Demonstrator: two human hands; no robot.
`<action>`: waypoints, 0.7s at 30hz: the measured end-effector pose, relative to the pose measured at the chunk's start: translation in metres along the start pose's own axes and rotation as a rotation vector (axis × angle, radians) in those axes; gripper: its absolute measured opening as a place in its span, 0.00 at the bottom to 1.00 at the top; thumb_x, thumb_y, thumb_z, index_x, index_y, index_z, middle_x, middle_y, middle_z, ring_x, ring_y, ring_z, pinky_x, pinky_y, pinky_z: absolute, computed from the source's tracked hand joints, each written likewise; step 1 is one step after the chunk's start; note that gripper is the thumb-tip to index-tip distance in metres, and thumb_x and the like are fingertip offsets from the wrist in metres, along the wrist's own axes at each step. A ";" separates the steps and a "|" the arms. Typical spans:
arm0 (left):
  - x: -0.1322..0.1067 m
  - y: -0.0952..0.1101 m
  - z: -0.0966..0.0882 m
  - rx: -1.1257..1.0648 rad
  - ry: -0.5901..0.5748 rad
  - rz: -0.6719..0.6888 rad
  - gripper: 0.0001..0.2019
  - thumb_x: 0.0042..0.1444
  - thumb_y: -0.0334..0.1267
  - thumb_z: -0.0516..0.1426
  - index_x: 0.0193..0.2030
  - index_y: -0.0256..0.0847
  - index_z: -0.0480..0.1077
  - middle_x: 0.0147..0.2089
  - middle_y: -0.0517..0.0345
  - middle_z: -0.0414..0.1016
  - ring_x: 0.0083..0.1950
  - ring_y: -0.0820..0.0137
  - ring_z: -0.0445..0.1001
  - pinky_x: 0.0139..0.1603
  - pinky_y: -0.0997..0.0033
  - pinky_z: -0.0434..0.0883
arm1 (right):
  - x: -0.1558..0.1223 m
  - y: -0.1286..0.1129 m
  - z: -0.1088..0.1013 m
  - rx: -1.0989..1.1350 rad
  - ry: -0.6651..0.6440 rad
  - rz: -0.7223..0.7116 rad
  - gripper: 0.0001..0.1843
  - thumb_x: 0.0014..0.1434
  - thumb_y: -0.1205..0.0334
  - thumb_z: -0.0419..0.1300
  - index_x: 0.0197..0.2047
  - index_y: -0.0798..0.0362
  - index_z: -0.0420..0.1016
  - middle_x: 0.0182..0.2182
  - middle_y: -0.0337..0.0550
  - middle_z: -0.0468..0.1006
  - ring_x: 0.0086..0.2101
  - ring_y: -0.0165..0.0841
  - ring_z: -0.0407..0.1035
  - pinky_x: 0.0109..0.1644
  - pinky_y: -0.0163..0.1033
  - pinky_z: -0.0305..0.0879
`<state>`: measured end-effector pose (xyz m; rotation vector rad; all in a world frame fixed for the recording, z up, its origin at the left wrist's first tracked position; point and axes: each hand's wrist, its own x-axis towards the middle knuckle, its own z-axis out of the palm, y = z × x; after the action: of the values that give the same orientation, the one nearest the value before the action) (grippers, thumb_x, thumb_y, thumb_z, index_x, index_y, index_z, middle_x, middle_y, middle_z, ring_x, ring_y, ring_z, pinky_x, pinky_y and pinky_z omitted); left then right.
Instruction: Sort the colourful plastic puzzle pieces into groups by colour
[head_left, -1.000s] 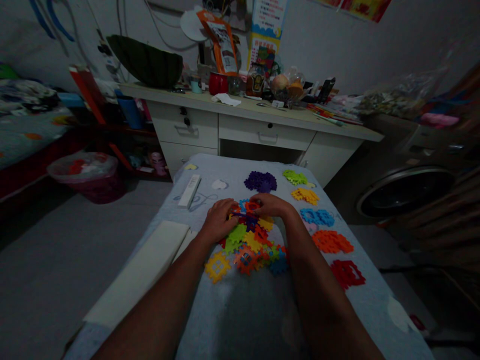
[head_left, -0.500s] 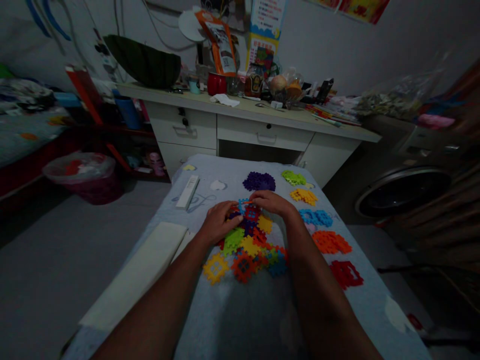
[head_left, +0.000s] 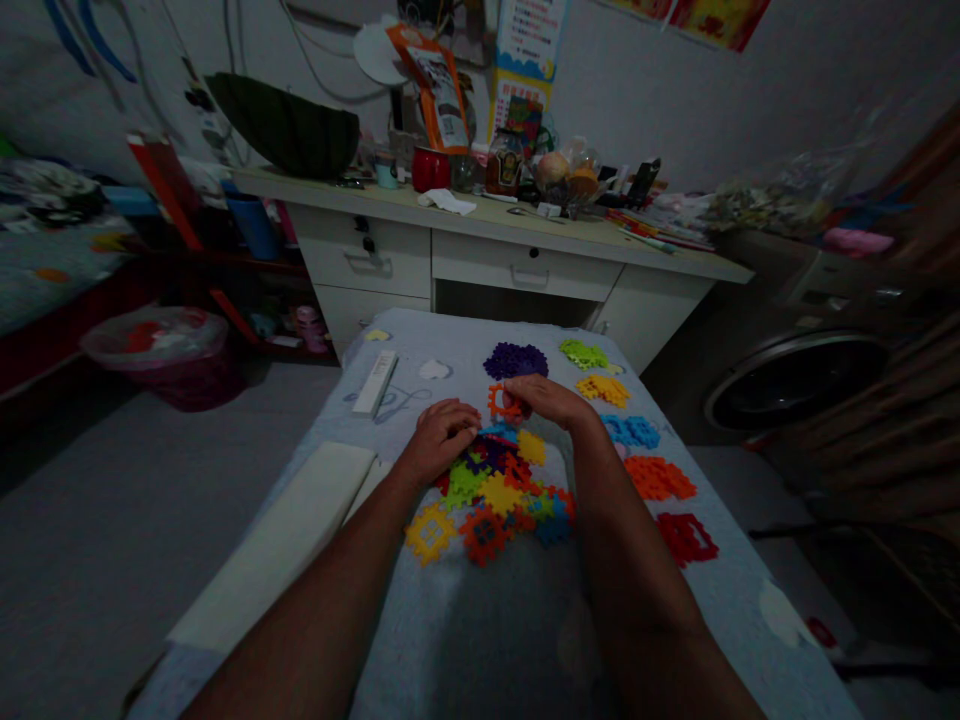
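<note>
My right hand (head_left: 546, 398) pinches an orange interlocking plastic tile (head_left: 495, 402) with an open middle, held up over the far side of a mixed heap. My left hand (head_left: 444, 438) is closed at the heap's left edge, its thumb and fingertips on a blue tile (head_left: 501, 433) that is tilted nearly edge-on. Part of that tile is hidden by the fingers. In the heap lie a yellow tile (head_left: 501, 493), a green one (head_left: 465, 482) and an orange window tile (head_left: 484, 534). A yellow window tile (head_left: 430, 534) lies at its near left.
Sorted piles lie beyond and right: purple (head_left: 516, 360), green (head_left: 584, 353), yellow (head_left: 603, 390), blue (head_left: 631, 431), orange (head_left: 660, 478), red (head_left: 686, 539). A white box (head_left: 375, 384) is at left. Behind the cloth-covered table stands a cluttered desk (head_left: 480, 222); a washing machine (head_left: 780, 350) is right.
My right hand has lifted the orange tile apart from the pieces by my left hand. The blue piece at my left fingertips has tipped and lowered. The view has shifted slightly.
</note>
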<state>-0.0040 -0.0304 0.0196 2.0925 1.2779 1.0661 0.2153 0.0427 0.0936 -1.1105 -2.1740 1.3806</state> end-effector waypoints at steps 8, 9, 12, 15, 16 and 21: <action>-0.001 0.002 -0.001 -0.121 0.087 -0.031 0.13 0.58 0.43 0.53 0.39 0.42 0.76 0.50 0.51 0.75 0.57 0.61 0.71 0.63 0.55 0.65 | -0.041 -0.001 -0.016 -0.155 0.092 0.040 0.22 0.63 0.44 0.52 0.29 0.54 0.70 0.26 0.39 0.73 0.26 0.28 0.66 0.30 0.32 0.63; -0.001 0.001 -0.001 -0.112 0.108 -0.050 0.13 0.57 0.43 0.53 0.40 0.42 0.76 0.52 0.50 0.73 0.59 0.60 0.70 0.63 0.55 0.65 | -0.052 -0.001 -0.021 -0.169 0.111 0.053 0.21 0.62 0.45 0.53 0.29 0.54 0.71 0.26 0.39 0.73 0.26 0.28 0.66 0.30 0.32 0.63; -0.002 -0.002 0.001 -0.065 0.128 -0.091 0.14 0.56 0.44 0.53 0.43 0.41 0.76 0.57 0.49 0.68 0.61 0.58 0.68 0.64 0.53 0.65 | -0.089 0.004 -0.039 -0.200 0.197 0.108 0.18 0.60 0.48 0.55 0.31 0.54 0.72 0.24 0.38 0.71 0.25 0.27 0.64 0.29 0.32 0.61; -0.001 -0.006 0.003 -0.010 0.102 -0.099 0.15 0.56 0.45 0.54 0.44 0.42 0.75 0.56 0.49 0.69 0.61 0.57 0.67 0.65 0.51 0.63 | -0.125 0.018 -0.057 -0.194 0.336 0.185 0.14 0.58 0.51 0.56 0.36 0.54 0.73 0.24 0.36 0.70 0.24 0.27 0.63 0.28 0.32 0.59; -0.001 -0.007 0.004 0.007 0.097 -0.101 0.15 0.55 0.45 0.54 0.44 0.42 0.75 0.55 0.49 0.69 0.61 0.57 0.67 0.65 0.50 0.63 | -0.136 0.023 -0.062 -0.197 0.388 0.218 0.13 0.58 0.53 0.57 0.38 0.54 0.73 0.24 0.36 0.70 0.24 0.28 0.63 0.27 0.32 0.59; 0.000 -0.012 0.008 0.093 0.088 -0.120 0.15 0.54 0.43 0.54 0.45 0.42 0.75 0.55 0.48 0.70 0.62 0.55 0.66 0.66 0.48 0.61 | -0.172 0.051 -0.072 -0.267 0.536 0.423 0.13 0.56 0.63 0.57 0.46 0.52 0.67 0.25 0.35 0.71 0.26 0.30 0.67 0.29 0.32 0.60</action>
<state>-0.0040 -0.0251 0.0060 2.0262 1.5017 1.0760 0.3932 -0.0330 0.1041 -1.8711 -1.8175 0.7968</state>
